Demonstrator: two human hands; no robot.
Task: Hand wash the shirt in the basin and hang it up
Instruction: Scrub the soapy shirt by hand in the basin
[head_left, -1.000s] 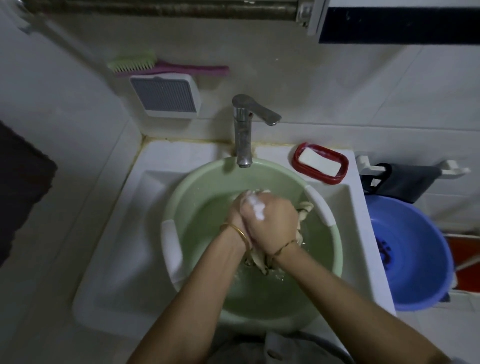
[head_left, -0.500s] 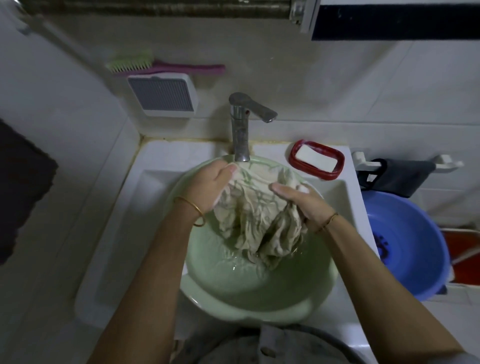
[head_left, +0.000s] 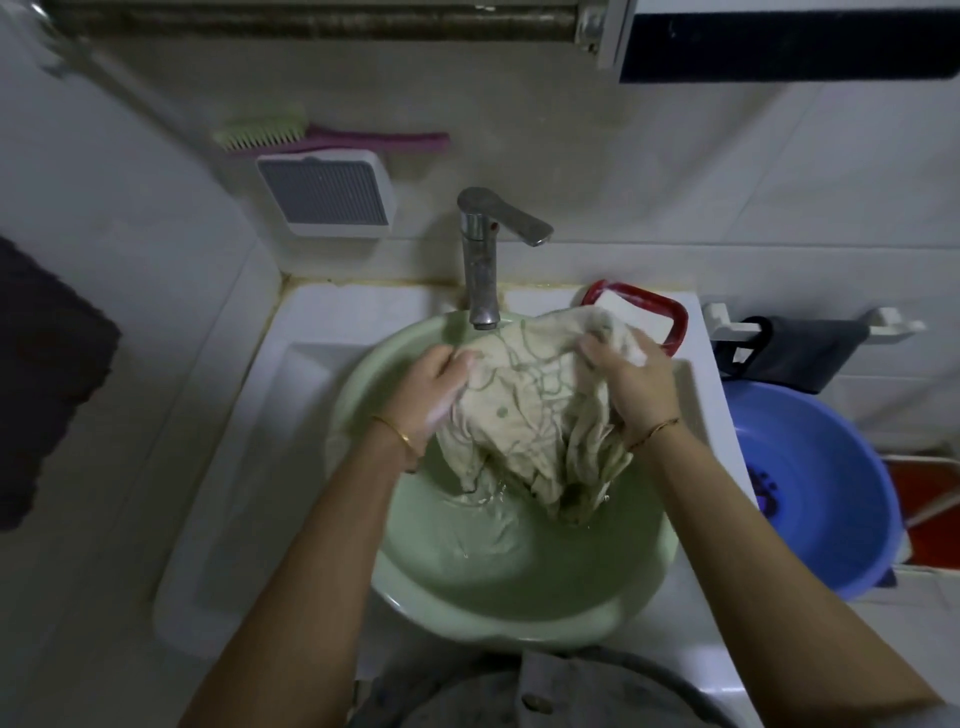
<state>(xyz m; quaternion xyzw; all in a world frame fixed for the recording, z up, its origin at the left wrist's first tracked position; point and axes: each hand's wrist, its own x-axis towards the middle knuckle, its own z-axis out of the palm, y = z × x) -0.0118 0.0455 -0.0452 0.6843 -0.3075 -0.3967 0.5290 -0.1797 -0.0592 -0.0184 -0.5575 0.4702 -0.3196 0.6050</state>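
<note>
Now both hands' fingers grip the shirt (dripping) over the basin.

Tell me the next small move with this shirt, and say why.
Probably lower the shirt into the water and rub it between both hands. The left hand and right hand, sudsy, grip its top, holding it spread above the green basin with only its lower folds touching water.

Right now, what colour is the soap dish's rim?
The soap dish is red, clearest in the head view.
</note>
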